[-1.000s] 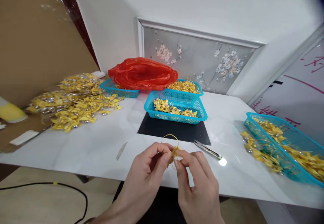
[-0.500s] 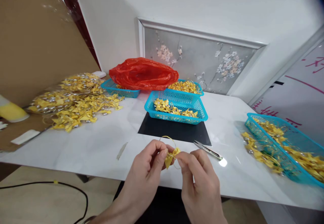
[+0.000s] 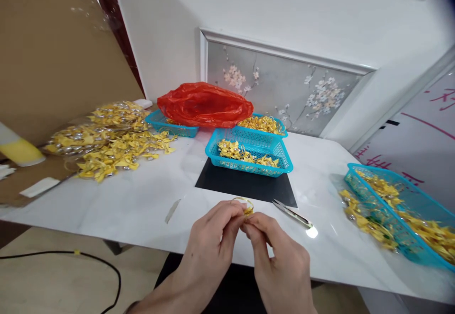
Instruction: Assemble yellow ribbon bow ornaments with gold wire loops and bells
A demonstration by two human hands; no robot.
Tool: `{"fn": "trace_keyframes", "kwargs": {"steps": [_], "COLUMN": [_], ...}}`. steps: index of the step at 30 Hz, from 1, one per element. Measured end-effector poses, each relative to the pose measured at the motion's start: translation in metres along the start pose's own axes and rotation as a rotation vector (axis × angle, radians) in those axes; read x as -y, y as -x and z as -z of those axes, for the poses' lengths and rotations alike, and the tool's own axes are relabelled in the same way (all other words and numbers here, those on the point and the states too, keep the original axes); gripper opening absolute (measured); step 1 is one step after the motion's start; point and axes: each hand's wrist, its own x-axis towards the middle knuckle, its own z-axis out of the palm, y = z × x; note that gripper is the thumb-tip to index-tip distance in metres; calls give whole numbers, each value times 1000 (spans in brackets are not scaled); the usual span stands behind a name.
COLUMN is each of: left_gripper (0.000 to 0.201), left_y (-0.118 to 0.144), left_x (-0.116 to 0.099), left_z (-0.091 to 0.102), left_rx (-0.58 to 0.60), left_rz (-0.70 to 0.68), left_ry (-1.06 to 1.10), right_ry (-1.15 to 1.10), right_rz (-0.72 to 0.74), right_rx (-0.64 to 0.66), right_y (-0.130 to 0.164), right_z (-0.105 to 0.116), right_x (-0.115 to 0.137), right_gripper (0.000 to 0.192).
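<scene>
My left hand [image 3: 208,252] and my right hand [image 3: 279,262] meet at the near edge of the white table [image 3: 135,205]. Between their fingertips they pinch one small yellow folded piece [image 3: 248,210] with a thin gold loop of thread rising from it. Most of the piece is hidden by my fingers. Small thread snips [image 3: 292,212] lie on the table just right of my hands, beside a black mat [image 3: 245,186].
A blue basket [image 3: 249,150] with yellow pieces stands on the mat. Behind it are two more blue baskets, one under a red plastic bag [image 3: 204,104]. A heap of yellow pieces [image 3: 110,141] lies at left. Another blue basket [image 3: 401,207] sits at right.
My hands have drawn closer together and the yellow piece, hanging open between them before, is now nearly covered by my fingertips. The view has shifted slightly.
</scene>
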Motion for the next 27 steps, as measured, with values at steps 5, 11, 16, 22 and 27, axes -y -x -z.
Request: {"fn": "trace_keyframes", "kwargs": {"steps": [5, 11, 16, 22, 27], "left_gripper": [19, 18, 21, 26, 26], "left_y": [2, -2, -5, -3, -4], "left_x": [2, 0, -3, -5, 0], "left_z": [-4, 0, 9, 9, 9], "left_rx": [-21, 41, 93, 129, 123], "left_rz": [-31, 77, 222, 403, 550], "left_ry": [0, 34, 65, 298, 603], "right_ry": [62, -42, -422, -923, -704], "right_rz": [39, 30, -272, -493, -451], "right_rx": [14, 11, -43, -52, -57], "right_y": [-9, -10, -8, -13, -7], "right_z": [3, 7, 13, 9, 7], "right_x": [7, 5, -2, -8, -23], "right_gripper": [13, 16, 10, 13, 12]}}
